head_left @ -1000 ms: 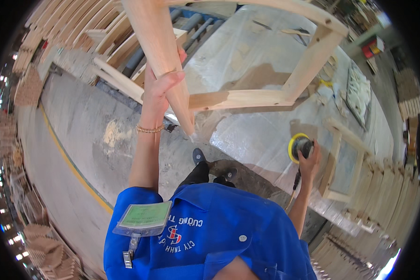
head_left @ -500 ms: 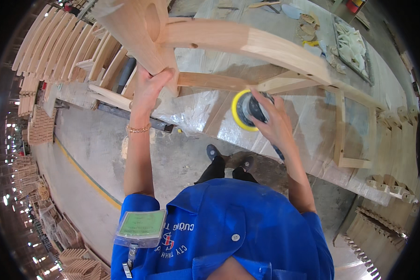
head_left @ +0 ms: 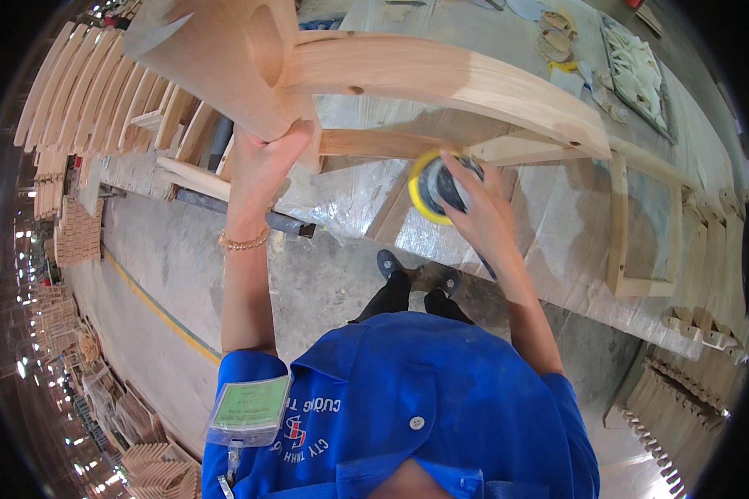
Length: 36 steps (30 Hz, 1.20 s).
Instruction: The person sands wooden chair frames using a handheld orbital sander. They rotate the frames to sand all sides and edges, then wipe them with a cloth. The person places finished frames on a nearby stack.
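A pale wooden furniture frame (head_left: 441,71) with a long curved rail rises over the workbench. My left hand (head_left: 266,158) is closed around the lower end of its wide post (head_left: 225,66), at the left. In my right hand (head_left: 484,212) is a round orbital sander (head_left: 429,185) with a black body and a yellow rim. Its disc faces left, tilted on edge, close to the frame's lower rail (head_left: 383,144). Whether the disc touches that rail I cannot tell. My right fingers wrap over the sander's top.
The plastic-covered workbench (head_left: 341,204) spans the front. A smaller wooden frame (head_left: 620,241) lies at right, beside stacked wooden parts (head_left: 707,266). At back right sits a tray (head_left: 637,79) of whitish pieces. Curved wooden pieces (head_left: 75,83) stand in a row at far left.
The sander in my right hand has shifted slightly up and left, nearer the lower rail. The curved rail's right end appears a little further right and lower. My left hand keeps its grip.
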Each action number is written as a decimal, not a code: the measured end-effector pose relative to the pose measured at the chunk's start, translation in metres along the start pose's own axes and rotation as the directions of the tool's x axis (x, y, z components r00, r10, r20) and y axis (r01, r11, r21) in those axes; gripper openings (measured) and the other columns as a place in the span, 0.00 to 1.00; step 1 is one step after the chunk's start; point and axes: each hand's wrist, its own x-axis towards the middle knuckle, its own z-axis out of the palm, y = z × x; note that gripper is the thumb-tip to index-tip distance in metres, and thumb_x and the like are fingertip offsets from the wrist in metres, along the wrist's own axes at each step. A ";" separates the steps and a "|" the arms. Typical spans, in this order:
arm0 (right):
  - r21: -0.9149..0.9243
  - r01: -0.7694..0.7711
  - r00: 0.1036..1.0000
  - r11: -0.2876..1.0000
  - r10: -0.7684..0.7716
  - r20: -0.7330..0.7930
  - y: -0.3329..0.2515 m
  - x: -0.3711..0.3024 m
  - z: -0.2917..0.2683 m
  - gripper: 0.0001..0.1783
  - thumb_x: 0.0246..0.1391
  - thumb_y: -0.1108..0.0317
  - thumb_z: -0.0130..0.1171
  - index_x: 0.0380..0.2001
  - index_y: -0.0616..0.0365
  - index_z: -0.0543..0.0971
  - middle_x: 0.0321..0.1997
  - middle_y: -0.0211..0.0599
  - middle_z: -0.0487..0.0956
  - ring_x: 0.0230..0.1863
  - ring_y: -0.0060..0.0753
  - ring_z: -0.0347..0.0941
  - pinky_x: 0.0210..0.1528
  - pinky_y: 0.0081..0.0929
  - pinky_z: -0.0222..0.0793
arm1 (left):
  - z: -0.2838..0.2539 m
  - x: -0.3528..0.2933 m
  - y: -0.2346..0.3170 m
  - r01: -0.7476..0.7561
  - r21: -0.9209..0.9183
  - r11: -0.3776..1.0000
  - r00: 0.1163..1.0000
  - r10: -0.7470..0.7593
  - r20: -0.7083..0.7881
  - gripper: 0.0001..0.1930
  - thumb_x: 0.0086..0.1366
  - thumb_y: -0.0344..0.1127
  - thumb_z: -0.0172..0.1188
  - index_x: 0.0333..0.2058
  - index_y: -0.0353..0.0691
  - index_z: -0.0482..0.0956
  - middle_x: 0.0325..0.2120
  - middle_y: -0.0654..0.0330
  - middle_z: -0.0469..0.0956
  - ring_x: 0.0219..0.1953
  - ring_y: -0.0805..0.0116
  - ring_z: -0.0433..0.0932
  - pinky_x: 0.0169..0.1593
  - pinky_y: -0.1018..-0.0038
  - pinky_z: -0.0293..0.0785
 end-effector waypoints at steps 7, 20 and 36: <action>-0.013 -0.023 0.979 1.000 0.025 0.201 -0.026 0.051 0.047 0.42 0.48 0.66 0.69 0.66 0.26 0.67 0.51 0.57 0.71 0.54 0.57 0.73 0.50 0.43 0.73 | -0.002 -0.003 0.002 -0.028 -0.020 0.999 0.999 0.029 0.027 0.05 0.53 0.25 0.62 0.28 0.35 0.75 0.24 0.67 0.74 0.27 0.80 0.71 0.30 0.78 0.66; -0.002 0.047 0.979 0.999 -0.046 0.198 -0.028 0.059 0.040 0.44 0.46 0.66 0.70 0.66 0.25 0.66 0.58 0.55 0.66 0.49 0.59 0.76 0.48 0.44 0.76 | -0.003 -0.009 0.002 0.048 -0.052 0.997 0.999 -0.047 0.022 0.05 0.53 0.24 0.63 0.23 0.37 0.74 0.21 0.71 0.72 0.25 0.81 0.69 0.27 0.77 0.65; 0.158 -0.354 0.931 0.922 0.330 0.157 0.024 -0.071 -0.046 0.47 0.42 0.72 0.69 0.68 0.45 0.64 0.63 0.52 0.69 0.64 0.52 0.66 0.67 0.41 0.62 | -0.025 -0.060 -0.022 0.117 0.208 0.971 0.986 -0.139 0.092 0.19 0.58 0.28 0.65 0.49 0.36 0.76 0.43 0.59 0.79 0.44 0.70 0.77 0.46 0.72 0.75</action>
